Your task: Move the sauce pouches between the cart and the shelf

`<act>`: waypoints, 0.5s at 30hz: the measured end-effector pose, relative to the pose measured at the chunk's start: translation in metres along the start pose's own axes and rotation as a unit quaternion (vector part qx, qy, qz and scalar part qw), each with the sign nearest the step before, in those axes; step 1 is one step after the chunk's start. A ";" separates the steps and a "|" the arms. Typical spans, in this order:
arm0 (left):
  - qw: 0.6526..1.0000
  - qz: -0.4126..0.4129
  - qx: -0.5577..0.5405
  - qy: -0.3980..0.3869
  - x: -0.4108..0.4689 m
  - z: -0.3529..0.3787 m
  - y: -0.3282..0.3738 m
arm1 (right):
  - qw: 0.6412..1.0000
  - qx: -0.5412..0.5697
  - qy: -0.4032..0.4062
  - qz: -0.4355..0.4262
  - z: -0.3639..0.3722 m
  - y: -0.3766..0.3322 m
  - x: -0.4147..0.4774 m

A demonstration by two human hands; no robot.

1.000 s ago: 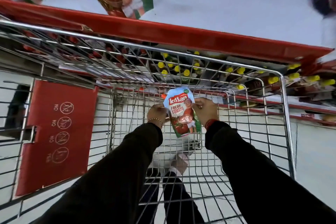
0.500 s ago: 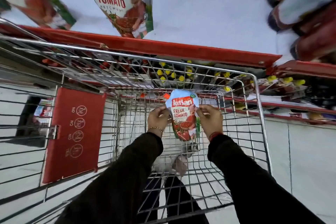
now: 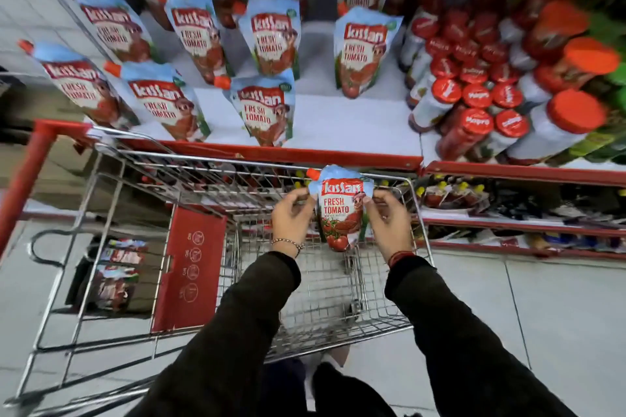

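Ketchup pouch (image 3: 340,210) held upright over the cart (image 3: 418,213), near its 12 o'clock rim. Left hand (image 3: 292,217) pinches the left edge, right hand (image 3: 386,222) the right; both grips grasping it. Judged: soft, flexible film, moderately heavy, slippery. Best held at the side seams or spout (image 3: 313,173), not the belly.

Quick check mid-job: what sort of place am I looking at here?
Most likely a supermarket aisle. Both hands hold a ketchup pouch over a wire shopping trolley, before a red-edged shelf of matching pouches and red-capped bottles.
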State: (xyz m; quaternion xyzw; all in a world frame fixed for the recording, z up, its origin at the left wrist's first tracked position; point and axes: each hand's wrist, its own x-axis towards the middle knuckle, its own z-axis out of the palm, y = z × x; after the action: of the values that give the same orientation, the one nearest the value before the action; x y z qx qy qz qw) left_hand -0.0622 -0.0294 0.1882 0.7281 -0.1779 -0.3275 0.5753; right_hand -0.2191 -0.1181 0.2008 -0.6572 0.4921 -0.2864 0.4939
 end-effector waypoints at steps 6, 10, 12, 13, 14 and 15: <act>0.995 0.096 -0.010 0.002 -0.001 0.007 0.086 | 0.995 0.045 0.042 -0.076 -0.033 -0.072 0.012; 0.989 0.151 0.000 0.009 0.008 0.019 0.114 | 0.993 0.040 0.050 -0.102 -0.045 -0.091 0.031; 0.984 0.175 0.003 0.011 0.016 0.027 0.130 | 0.989 0.030 0.076 -0.120 -0.052 -0.103 0.043; 0.983 0.184 0.004 0.010 0.021 0.032 0.139 | 0.988 0.019 0.086 -0.126 -0.055 -0.109 0.051; 0.982 0.188 0.007 0.008 0.027 0.036 0.144 | 0.988 0.008 0.092 -0.127 -0.057 -0.111 0.059; 0.981 0.192 0.012 0.009 0.034 0.041 0.148 | 0.989 -0.004 0.094 -0.118 -0.058 -0.113 0.067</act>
State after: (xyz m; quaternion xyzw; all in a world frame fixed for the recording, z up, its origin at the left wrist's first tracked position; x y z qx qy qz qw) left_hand -0.0481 -0.1210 0.3152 0.6901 -0.3131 -0.2025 0.6202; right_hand -0.2046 -0.1982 0.3190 -0.6825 0.4567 -0.4011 0.4058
